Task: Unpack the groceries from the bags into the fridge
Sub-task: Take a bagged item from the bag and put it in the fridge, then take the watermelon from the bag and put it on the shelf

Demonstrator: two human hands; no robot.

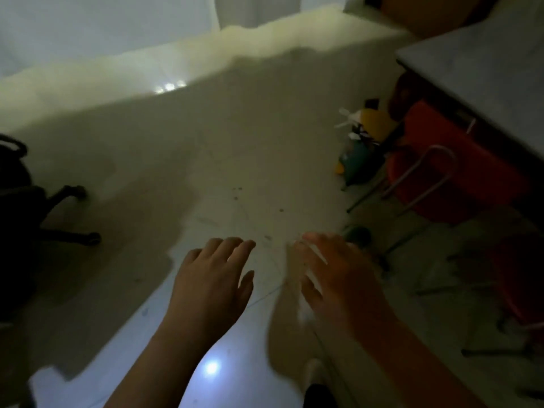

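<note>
Dim, motion-blurred head view. Left hand (213, 278), fingers relaxed and loosely spread, holds nothing above the pale floor (241, 160). Right hand (338, 275) is smeared; whether its fingers grip the translucent, indistinct plastic bag (290, 293) beside them cannot be told. Blurred groceries (360, 142) sit beneath the tabletop (485, 69) at right. An office chair (26, 207) is cut off at left.

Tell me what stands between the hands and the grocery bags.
Cannot be judged: no grocery bag or fridge is identifiable in this dim, blurred view. Both the left hand and right hand hover open over bare floor.
</note>
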